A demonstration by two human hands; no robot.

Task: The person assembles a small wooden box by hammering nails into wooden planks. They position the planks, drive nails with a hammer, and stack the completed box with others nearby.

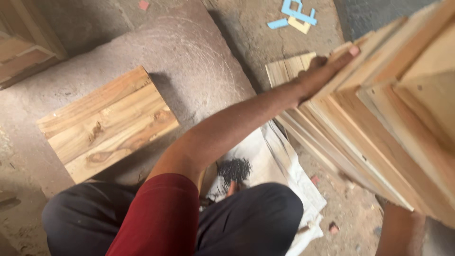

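Observation:
My left arm, in a red sleeve, reaches across to the right. My left hand (324, 71) grips the top edge of a stack of pale wooden boards (379, 118) that lean on their edges at the right, thumb laid along a board. My right forearm (400, 232) shows at the bottom right and runs under the boards, which hide my right hand. My knees in dark trousers (246, 218) fill the bottom of the view.
A joined wood panel (109, 125) lies flat on a round concrete slab (189, 57) at the left. A heap of small dark nails (234, 168) sits on a white sack (294, 175) by my knees. Blue and yellow scraps (296, 14) lie on the floor at the top. Wooden frames (23, 52) stand at the top left.

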